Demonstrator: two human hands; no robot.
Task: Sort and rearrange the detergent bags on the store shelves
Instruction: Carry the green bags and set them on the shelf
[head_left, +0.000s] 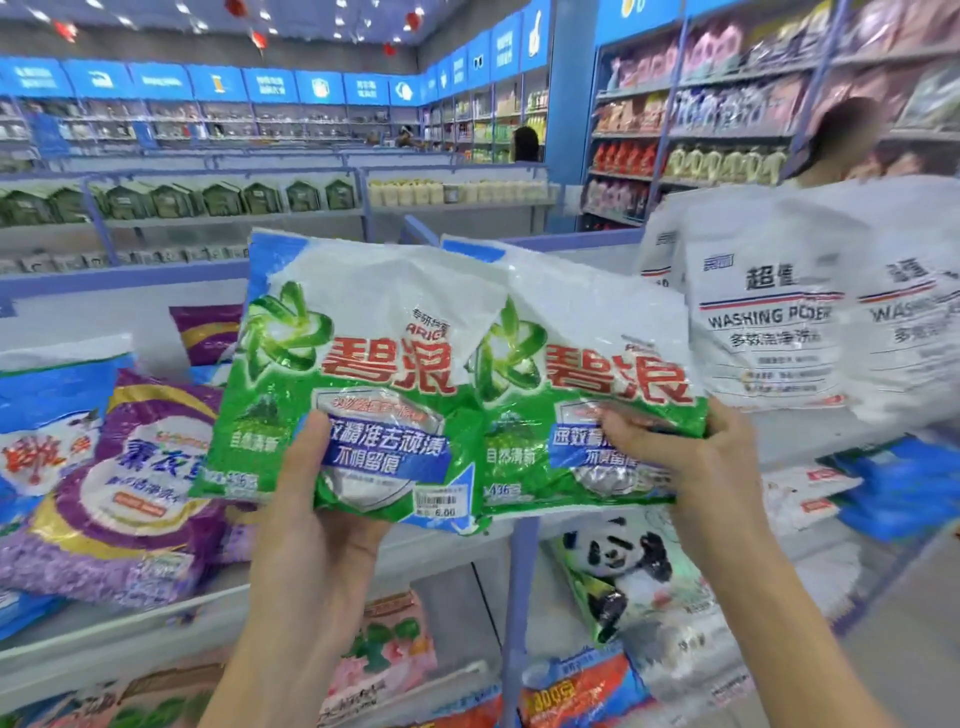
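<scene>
I hold two identical green-and-white detergent bags with red lettering up in front of the shelves. My left hand (317, 499) grips the bottom of the left green bag (343, 364), thumb on its front. My right hand (696, 457) pinches the lower edge of the right green bag (587, 374), which overlaps slightly behind the left one. Both bags hang upright above the top shelf (452, 551).
Purple bags (130, 493) and a blue-and-white bag (47, 415) lie on the shelf at left. White washing-powder bags (769, 322) stand at right, blue bags (904, 483) below them. A panda bag (623, 571) sits on the lower shelf. A person in white (852, 150) stands at right.
</scene>
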